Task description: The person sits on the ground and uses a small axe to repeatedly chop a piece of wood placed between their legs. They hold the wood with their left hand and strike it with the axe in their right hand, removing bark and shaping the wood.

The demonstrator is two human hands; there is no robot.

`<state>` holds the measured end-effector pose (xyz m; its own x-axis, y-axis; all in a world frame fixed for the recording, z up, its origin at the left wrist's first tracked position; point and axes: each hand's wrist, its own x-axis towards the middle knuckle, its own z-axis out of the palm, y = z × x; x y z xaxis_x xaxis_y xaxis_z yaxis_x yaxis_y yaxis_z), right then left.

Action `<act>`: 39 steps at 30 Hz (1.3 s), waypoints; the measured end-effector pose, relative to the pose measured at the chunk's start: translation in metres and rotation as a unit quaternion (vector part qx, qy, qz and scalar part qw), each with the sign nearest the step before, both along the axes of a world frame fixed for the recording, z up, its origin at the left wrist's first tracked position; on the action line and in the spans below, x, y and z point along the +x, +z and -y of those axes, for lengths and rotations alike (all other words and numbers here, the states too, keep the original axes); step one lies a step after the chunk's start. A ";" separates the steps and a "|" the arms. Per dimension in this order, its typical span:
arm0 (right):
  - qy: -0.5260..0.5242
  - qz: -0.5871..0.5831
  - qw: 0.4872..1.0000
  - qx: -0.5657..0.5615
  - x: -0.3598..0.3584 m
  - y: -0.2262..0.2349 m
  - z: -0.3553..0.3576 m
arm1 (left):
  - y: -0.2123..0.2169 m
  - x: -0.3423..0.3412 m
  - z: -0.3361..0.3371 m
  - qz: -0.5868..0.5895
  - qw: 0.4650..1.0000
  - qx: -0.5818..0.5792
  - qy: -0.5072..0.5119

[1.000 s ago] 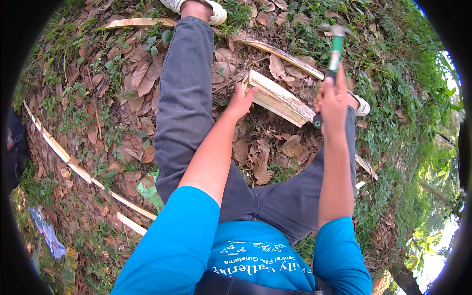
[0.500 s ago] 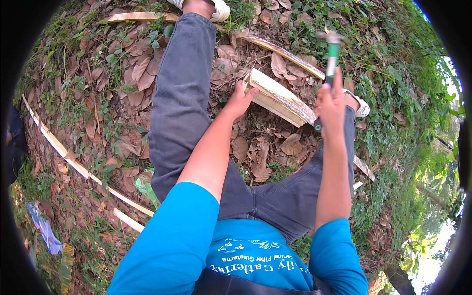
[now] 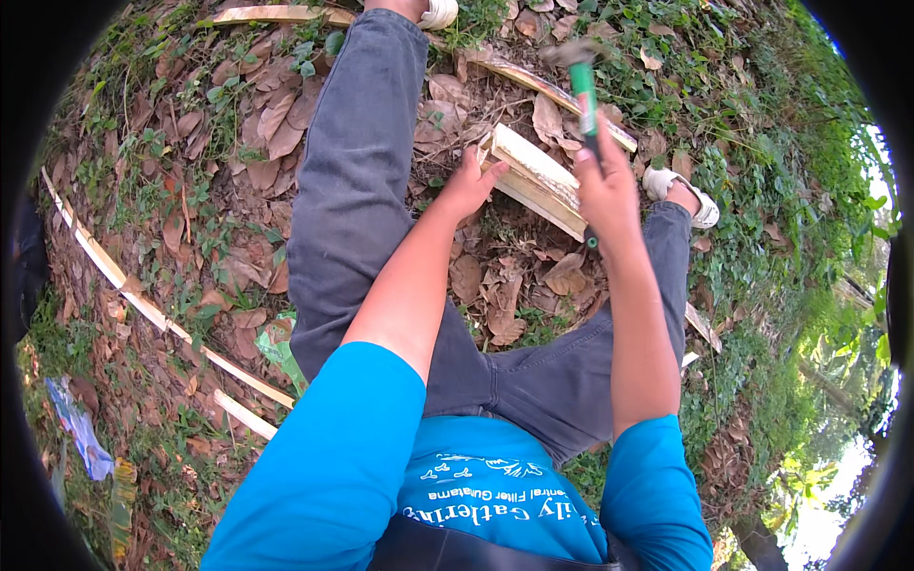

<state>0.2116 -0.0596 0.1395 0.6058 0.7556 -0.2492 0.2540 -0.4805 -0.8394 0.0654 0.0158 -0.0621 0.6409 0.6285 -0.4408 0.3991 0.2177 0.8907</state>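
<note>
Looking down from the head view: the person sits on leaf-strewn ground with both legs in grey trousers stretched away, a pale sandal on the far left foot and another sandal on the right

Left hand: fingers rest against the near left end of a pale wooden block, which lies on the dry leaves between the legs, slanting from far left to near right. Whether the grip closes around the block end or only presses on it cannot be told

Right hand: grip closed tight around the green handle of a hammer. The handle runs upward from the fist; the dark head sits at the far end, blurred, above the right part of the block and apart from it

Surroundings: a long split strip of wood lies on the ground at left, running from far left to near centre. Another pale strip lies at the far edge beside the left foot. A blue scrap lies at near left. Green weeds cover the ground at right
</note>
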 end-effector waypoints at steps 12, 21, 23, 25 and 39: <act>0.029 -0.082 0.963 -0.256 -0.014 -0.042 0.025 | -0.009 0.009 -0.004 0.004 1.000 0.009 -0.004; -0.209 0.065 0.933 0.284 0.054 0.120 -0.008 | 0.000 0.000 -0.008 0.003 1.000 -0.014 -0.012; -0.264 0.088 0.917 0.286 0.048 0.090 -0.011 | 0.003 -0.001 -0.009 -0.008 1.000 -0.017 -0.014; -0.267 0.050 0.957 0.104 0.017 0.013 -0.002 | 0.005 0.005 -0.007 -0.001 1.000 -0.016 -0.022; -0.226 0.045 0.947 0.224 0.026 0.068 -0.032 | -0.003 -0.001 -0.008 -0.020 0.998 -0.037 -0.053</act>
<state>0.2377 -0.0279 0.2071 0.8961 0.4317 0.1031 0.1874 -0.1575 -0.9696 0.0641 0.0234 -0.0650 0.6838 0.5223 -0.5095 0.4577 0.2367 0.8570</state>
